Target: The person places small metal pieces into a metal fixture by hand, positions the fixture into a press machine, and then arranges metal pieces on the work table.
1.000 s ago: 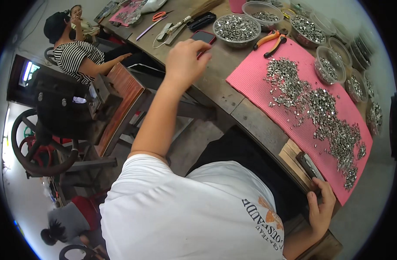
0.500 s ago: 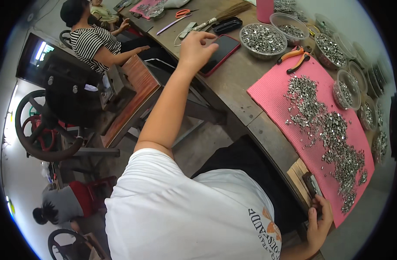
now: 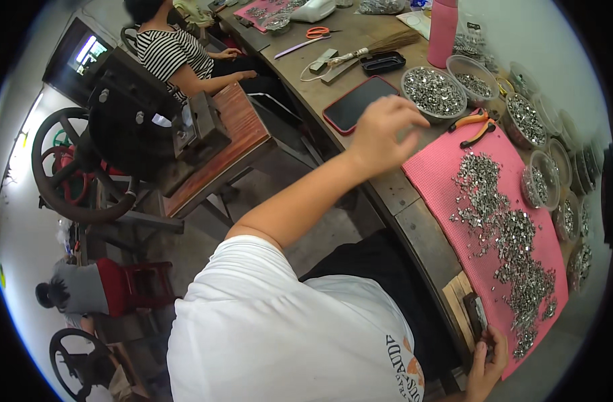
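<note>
Here's the smartphone (image 3: 355, 107), off the pink mat's (image 3: 432, 175) left corner; the left hand (image 3: 389, 137) hovers near that corner, fingers loosely parted, nothing visible in them. At the mat's body-side edge, a dark metal block (image 3: 475, 311); right hand (image 3: 488, 364) curled at its end, grip unclear. Silvery metal pieces (image 3: 514, 234) strewn across the mat.

A narrow dark bar (image 3: 473, 312) with a silvery strip along one side lies lengthwise at the edge of the pink textured mat (image 3: 440, 177), beside a pale wooden strip (image 3: 457, 307); its near end is at the right hand (image 3: 487, 367), the exact contact unclear. By the left hand (image 3: 388, 137), a red-edged smartphone (image 3: 357, 106) lies flat, dark screen up, one side partly hidden
</note>
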Tool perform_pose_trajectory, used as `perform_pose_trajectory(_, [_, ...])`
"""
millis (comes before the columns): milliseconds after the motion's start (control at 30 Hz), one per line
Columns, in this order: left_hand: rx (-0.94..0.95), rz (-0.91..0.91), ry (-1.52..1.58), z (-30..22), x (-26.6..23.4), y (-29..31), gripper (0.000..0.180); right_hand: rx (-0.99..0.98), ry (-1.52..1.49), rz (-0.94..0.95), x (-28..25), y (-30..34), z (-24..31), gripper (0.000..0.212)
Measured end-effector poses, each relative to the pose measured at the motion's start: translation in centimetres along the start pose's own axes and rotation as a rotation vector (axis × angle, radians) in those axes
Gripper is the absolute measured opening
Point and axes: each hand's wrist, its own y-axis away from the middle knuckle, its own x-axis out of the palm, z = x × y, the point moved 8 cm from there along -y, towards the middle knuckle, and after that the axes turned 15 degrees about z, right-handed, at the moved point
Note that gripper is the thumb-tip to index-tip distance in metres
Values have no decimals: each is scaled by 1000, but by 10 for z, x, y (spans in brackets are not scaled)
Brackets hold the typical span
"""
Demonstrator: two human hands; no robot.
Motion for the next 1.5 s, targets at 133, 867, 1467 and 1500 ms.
perform_pose_trajectory(133, [154,112,0,-35,31,7,18,-26,68,9,1,2,-6,27])
perform_pose_trajectory(867, [111,300,-150,-55,40,20,17,-4,-54,-219,-2,26,-16,25])
perform_pose_trajectory(1467, [-69,592,26,-48,81,26,15,-2,-14,-342,-1,31,-9,25])
perform_pose_trajectory(1500, [-91,602,39,-44,83,25,14,-10,-38,-361,-1,30,-9,23])
